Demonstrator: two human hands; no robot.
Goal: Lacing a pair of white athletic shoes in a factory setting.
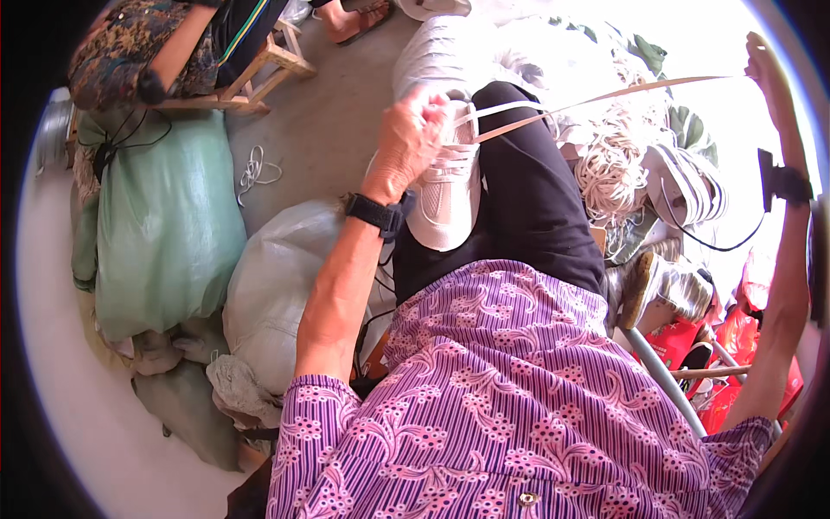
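Observation:
A white sneaker (444,203) lies on my lap over the black trousers, its toe toward me and its front laced crosswise. My left hand (410,138) is closed at the sneaker's upper by the top eyelets; glare blurs its fingertips. From there a pale flat shoelace (605,93) stretches far out to the right, with a second strand beside it near the shoe. Raised at the far right, my right hand (764,65) is closed on the shoelace's far part, close to the bright rim of the view. Each wrist wears a black strap.
A tangled heap of white laces (612,169) and more pale shoes (683,186) lie to the right. Red packaging (735,333) sits below them. On the left stand a green sack (169,225) and a whitish sack (281,294). Another person sits by a wooden stool (281,56).

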